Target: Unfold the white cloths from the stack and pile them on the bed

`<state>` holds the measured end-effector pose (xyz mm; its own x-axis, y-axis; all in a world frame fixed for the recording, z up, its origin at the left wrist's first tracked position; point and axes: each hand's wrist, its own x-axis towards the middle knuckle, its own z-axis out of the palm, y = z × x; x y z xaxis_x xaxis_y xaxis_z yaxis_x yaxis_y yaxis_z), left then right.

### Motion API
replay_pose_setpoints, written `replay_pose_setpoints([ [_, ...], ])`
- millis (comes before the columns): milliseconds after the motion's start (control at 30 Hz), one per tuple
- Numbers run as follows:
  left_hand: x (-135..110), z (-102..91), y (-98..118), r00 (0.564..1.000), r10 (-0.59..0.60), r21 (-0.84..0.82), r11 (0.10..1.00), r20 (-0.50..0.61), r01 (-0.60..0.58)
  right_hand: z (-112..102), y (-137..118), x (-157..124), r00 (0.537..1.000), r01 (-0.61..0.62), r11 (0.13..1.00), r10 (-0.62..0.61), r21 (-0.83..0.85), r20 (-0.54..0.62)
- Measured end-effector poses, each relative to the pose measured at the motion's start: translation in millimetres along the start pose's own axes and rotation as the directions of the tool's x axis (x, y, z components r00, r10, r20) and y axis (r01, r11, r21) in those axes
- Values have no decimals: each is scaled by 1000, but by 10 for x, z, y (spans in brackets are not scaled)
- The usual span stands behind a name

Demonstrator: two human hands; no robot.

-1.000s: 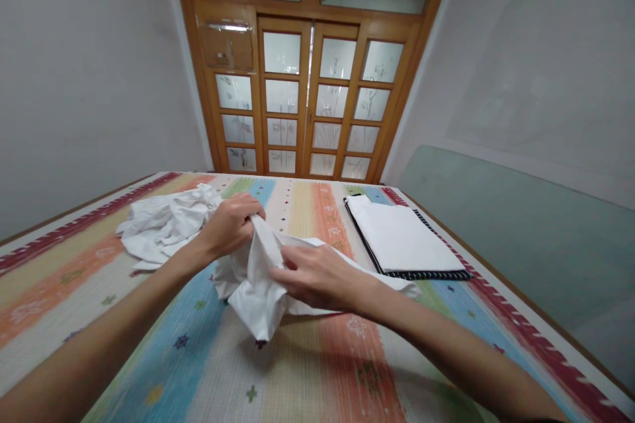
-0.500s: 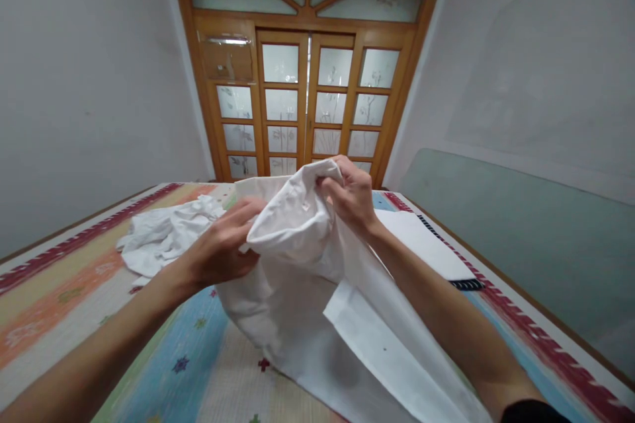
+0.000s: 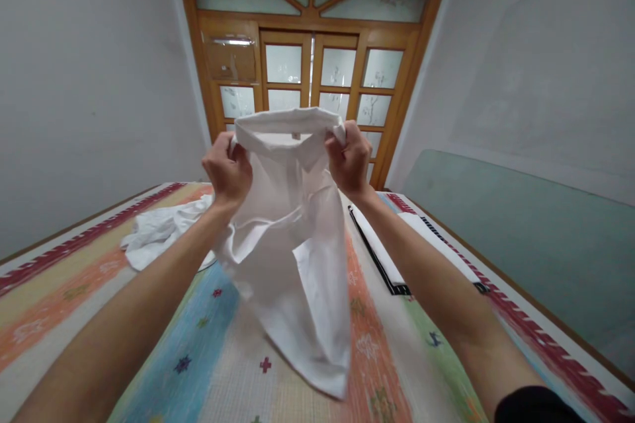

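Observation:
A white collared shirt (image 3: 278,258) hangs from both hands in the middle of the head view. My left hand (image 3: 228,168) is closed on the left end of its collar, and my right hand (image 3: 351,155) is closed on the right end. Between them the collar is stretched out, with a small tag at the inside of the neck. Below, the cloth drops in loose folds, and a stiff white strip of it stands out on the right side. The shirt's lower tip hangs over or rests on the bedspread; I cannot tell which.
A crumpled white garment (image 3: 166,231) lies on the left of the striped bedspread (image 3: 198,344). On the right lie flat white pieces with black edges (image 3: 377,248), partly behind my right forearm. A pale green headboard-like panel (image 3: 496,211) runs along the right. Wooden glazed doors (image 3: 310,59) stand beyond.
Both hands have risen and moved apart, the left one going up to the collar's end. The bunched shirt now hangs opened out, its lower part swung away from me.

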<state>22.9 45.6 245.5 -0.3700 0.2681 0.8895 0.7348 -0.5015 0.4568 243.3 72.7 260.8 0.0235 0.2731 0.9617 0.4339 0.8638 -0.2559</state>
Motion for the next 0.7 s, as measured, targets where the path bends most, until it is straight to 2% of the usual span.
replay_pose_setpoints([
  [33,71,78,24,996,20,-20,1000,-88,-22,-6,13,6,998,68,997,-68,-21,5],
  [100,184,188,62,984,39,-44,998,-172,-47,-41,45,-10,979,201,979,-199,-42,46],
  [167,245,226,55,984,32,-49,998,-175,-42,-99,88,-49,955,281,958,-275,-47,108],
  [233,247,189,-3,990,27,-39,999,-135,-32,-162,144,-94,956,271,960,-260,-68,132],
  [300,196,92,-93,999,38,-23,999,20,-37,-221,211,-133,980,174,980,-162,-99,119],
  [333,155,30,-144,989,42,-18,999,143,-40,-245,248,-153,991,101,989,-90,-107,103],
  [367,104,-36,-197,955,42,-17,999,295,-39,-265,287,-178,995,18,995,-8,-100,95],
  [400,46,-101,-253,884,41,-22,999,466,-34,-279,329,-211,991,-76,995,83,-68,107],
  [433,-21,-159,-314,775,38,-31,999,631,-24,-286,372,-256,972,-181,983,181,-12,151],
  [467,-95,-210,-381,643,32,-38,999,765,-5,-284,416,-318,932,-302,951,281,62,230],
  [500,-179,-249,-452,512,25,-38,999,859,15,-273,459,-397,865,-433,891,368,136,339],
  [533,-271,-279,-527,395,14,-27,999,919,28,-252,499,-495,775,-563,804,431,194,462],
  [567,-371,-299,-600,310,-4,-4,1000,951,26,-223,535,-608,671,-678,700,466,224,577],
  [600,-476,-311,-668,270,-31,30,1000,962,7,-188,566,-732,574,-768,598,483,229,661],
  [633,-583,-318,-724,277,-63,71,997,959,-19,-149,592,-860,498,-828,516,493,221,714],
  [700,-785,-324,-782,373,-50,90,992,927,-90,-73,628,-1098,409,-889,408,509,206,757],
])
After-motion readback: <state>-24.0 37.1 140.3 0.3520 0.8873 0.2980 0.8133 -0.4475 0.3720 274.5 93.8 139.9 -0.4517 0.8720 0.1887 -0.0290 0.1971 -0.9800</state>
